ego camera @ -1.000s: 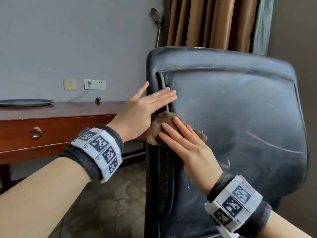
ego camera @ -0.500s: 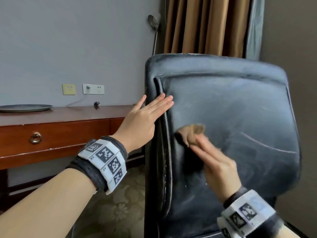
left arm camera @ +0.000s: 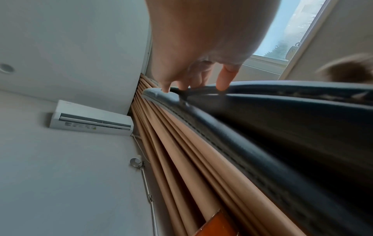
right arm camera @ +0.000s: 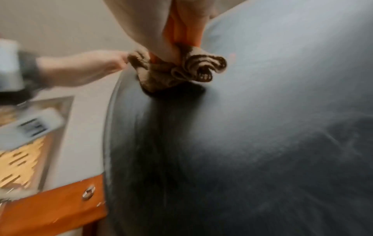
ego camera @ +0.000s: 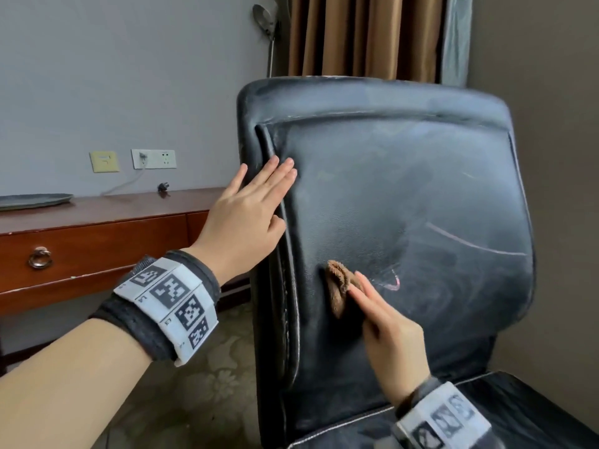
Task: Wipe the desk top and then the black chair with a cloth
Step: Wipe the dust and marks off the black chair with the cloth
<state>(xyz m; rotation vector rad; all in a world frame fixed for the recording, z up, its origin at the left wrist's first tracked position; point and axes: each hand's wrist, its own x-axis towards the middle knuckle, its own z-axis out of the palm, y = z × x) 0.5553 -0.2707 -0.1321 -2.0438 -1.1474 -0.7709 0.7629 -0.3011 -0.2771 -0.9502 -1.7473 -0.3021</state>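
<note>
Sliding down from mid-frame, your right hand (ego camera: 392,338) pinches the bunched cloth (ego camera: 338,288) against the black chair (ego camera: 405,189), lower centre of frame | left hand (ego camera: 246,218) flat, fingers straight, bracing its left edge | chair stage underway.

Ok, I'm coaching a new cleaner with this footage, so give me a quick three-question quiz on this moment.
1. True or false: the left hand lies flat against the side edge of the black chair.
2. Which has the brown cloth on the backrest? A left hand, B right hand.
3. Fill in: a grey ____ sits on the wooden desk.
Key: 1 true; 2 B; 3 tray.
</note>
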